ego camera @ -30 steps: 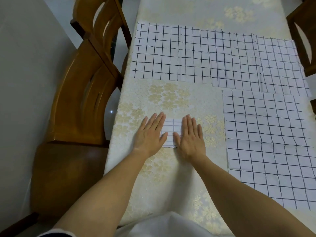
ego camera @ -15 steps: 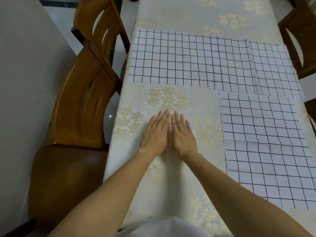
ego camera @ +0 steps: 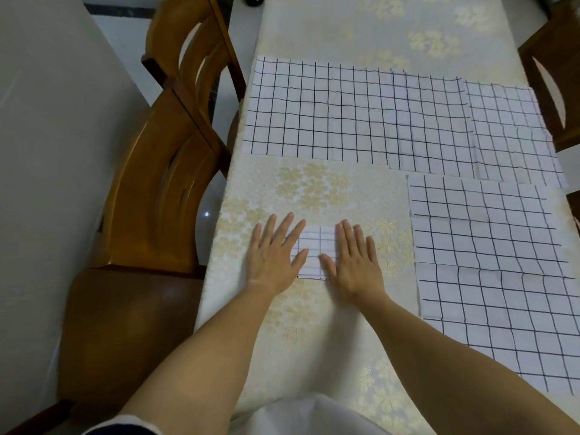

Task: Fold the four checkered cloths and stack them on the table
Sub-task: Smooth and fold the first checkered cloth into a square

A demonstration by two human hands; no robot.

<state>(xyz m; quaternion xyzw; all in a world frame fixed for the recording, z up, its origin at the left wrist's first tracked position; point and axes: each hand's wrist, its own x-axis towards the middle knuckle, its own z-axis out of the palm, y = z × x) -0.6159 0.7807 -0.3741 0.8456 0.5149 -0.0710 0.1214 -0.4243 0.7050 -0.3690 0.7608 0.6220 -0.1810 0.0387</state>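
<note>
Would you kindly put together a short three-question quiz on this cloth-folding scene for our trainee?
1. True or false: the left hand and the right hand both rest flat, fingers straight, on the folded cloth.
2. Where does the large-checked cloth lie relative to the folded cloth? A) to its right B) to its left C) on top of it
3. Fill in: beside the left edge of the table stands a wooden ____.

Key: 1 true; 2 A; 3 chair.
</note>
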